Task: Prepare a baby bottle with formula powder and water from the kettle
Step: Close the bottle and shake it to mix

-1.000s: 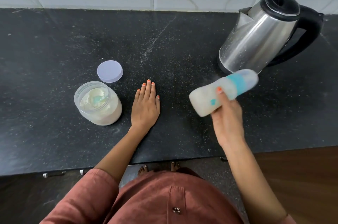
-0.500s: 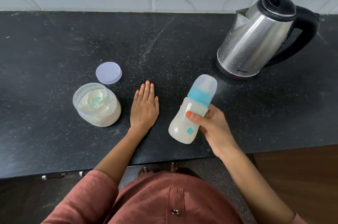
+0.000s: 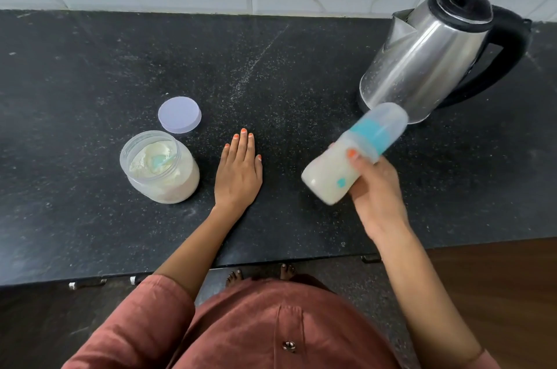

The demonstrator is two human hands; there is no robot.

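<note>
On a black speckled counter [image 3: 301, 67] under white tiles, the capped baby bottle [image 3: 346, 160] of milky liquid tilts right of centre, gripped by the right hand [image 3: 376, 190]. The left hand [image 3: 238, 169] lies flat at centre. Steel kettle [image 3: 428, 58] upper right; open formula jar [image 3: 159, 166] and its lid [image 3: 179, 114] at left.

So the baby bottle [image 3: 328, 172] is capped, full of milky mix, tilted with its top toward 1 o'clock. The formula jar [image 3: 168, 184] sits open at its 9 o'clock, lid [image 3: 180, 114] just beside. Steel kettle [image 3: 422, 61] upright at 1 o'clock.
</note>
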